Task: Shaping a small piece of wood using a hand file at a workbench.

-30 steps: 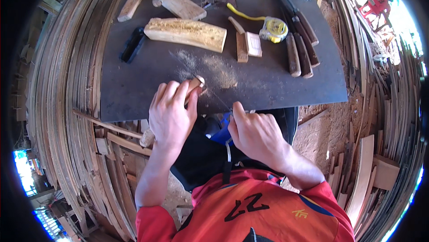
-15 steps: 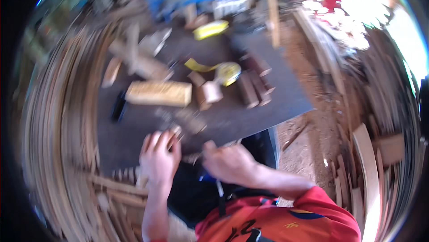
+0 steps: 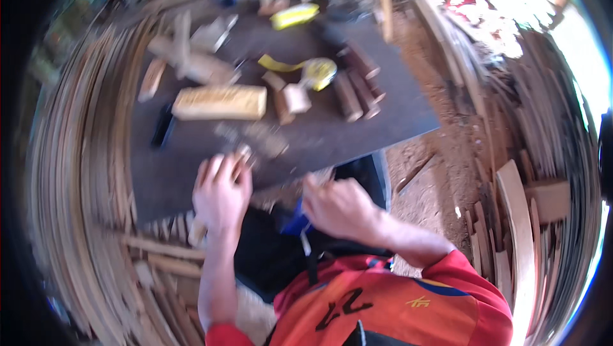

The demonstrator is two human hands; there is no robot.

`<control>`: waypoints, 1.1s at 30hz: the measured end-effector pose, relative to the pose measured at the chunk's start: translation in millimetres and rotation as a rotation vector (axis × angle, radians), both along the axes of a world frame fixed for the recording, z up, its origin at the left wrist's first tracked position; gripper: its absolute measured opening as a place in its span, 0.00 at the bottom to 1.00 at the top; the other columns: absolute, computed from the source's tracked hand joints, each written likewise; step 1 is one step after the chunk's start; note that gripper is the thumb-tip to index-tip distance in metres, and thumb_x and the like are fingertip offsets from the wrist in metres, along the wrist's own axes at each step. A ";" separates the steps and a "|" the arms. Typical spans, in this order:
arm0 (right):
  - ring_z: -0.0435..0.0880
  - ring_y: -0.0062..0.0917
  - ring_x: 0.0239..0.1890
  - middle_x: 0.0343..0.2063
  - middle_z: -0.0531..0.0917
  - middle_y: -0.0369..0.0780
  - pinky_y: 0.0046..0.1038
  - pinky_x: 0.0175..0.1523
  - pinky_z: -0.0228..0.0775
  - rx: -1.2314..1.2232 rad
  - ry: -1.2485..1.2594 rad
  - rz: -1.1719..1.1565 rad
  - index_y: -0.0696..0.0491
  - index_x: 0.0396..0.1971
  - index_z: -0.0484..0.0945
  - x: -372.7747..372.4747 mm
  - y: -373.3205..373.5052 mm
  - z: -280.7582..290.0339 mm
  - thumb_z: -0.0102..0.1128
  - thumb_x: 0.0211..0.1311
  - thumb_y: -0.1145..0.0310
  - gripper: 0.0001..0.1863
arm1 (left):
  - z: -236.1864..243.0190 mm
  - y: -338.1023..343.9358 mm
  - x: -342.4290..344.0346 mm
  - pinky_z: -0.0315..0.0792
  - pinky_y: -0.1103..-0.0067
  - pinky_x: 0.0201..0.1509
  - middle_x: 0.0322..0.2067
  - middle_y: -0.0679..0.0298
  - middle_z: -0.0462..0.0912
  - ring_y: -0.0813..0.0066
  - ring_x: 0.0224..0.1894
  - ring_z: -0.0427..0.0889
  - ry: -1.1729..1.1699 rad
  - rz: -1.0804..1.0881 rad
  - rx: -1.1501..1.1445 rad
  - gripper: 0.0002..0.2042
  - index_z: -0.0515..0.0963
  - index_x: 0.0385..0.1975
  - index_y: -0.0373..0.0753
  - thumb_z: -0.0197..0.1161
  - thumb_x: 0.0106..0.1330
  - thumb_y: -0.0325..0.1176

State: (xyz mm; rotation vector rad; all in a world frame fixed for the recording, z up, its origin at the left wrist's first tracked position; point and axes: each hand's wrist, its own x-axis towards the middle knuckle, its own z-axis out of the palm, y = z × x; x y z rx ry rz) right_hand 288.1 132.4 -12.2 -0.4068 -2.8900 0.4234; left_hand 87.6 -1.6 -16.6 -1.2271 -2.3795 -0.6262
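My left hand [image 3: 222, 196] is closed over the near edge of the dark table, its fingers wrapped round a wooden stick [image 3: 197, 233]. One pale end of the stick shows past my fingertips, the other below the palm. My right hand [image 3: 341, 210] is curled into a fist just right of it, at the table edge. Beneath its fingers hangs a blue flat thing [image 3: 295, 222]; blur hides whether the fist grips it. Beyond my hands lie a pale wooden block [image 3: 220, 103], a black object [image 3: 163, 126] and a yellow tape measure [image 3: 318, 74] with its tape partly out.
Dark wood pieces [image 3: 359, 93] and small offcuts lie on the table [image 3: 319, 148]. A yellow object [image 3: 295, 16] sits at the far side near a blue frame. Long boards [image 3: 83, 154] stand stacked at left, more boards [image 3: 543, 154] at right. Reddish ground shows beside the table.
The view has tilted, so the table and its things sit higher in the picture. More of the blue thing shows under my right hand. Both hands keep nearly the same closed shape.
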 end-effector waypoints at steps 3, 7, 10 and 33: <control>0.86 0.42 0.17 0.13 0.81 0.45 0.42 0.24 0.79 -0.035 0.113 0.022 0.58 0.36 0.73 -34.0 -0.8 -8.4 0.60 0.74 0.65 0.12 | -4.2 -0.3 -6.8 0.83 0.64 0.43 0.34 0.64 0.85 0.58 0.38 0.86 0.048 -0.025 0.048 0.05 0.88 0.37 0.41 0.72 0.65 0.33; 0.86 0.44 0.17 0.13 0.81 0.46 0.44 0.24 0.78 -0.068 0.018 0.018 0.58 0.37 0.72 -29.3 -3.7 -7.7 0.59 0.75 0.65 0.11 | -9.1 -2.0 -4.0 0.82 0.66 0.42 0.32 0.64 0.84 0.59 0.37 0.85 0.026 0.029 0.030 0.07 0.88 0.38 0.40 0.72 0.65 0.34; 0.85 0.45 0.17 0.13 0.80 0.46 0.45 0.23 0.76 -0.155 0.005 0.059 0.60 0.42 0.73 10.2 -2.0 -4.9 0.60 0.75 0.67 0.11 | -12.9 -7.1 -4.1 0.82 0.66 0.42 0.32 0.63 0.84 0.58 0.36 0.85 0.006 0.016 0.034 0.08 0.88 0.39 0.38 0.72 0.65 0.34; 0.86 0.43 0.17 0.12 0.81 0.45 0.43 0.23 0.78 -0.093 0.002 0.041 0.57 0.36 0.71 -27.1 -0.3 10.0 0.62 0.74 0.66 0.12 | -6.9 -0.8 -4.3 0.81 0.66 0.40 0.30 0.64 0.82 0.60 0.36 0.85 0.055 0.000 -0.012 0.07 0.88 0.38 0.39 0.75 0.66 0.35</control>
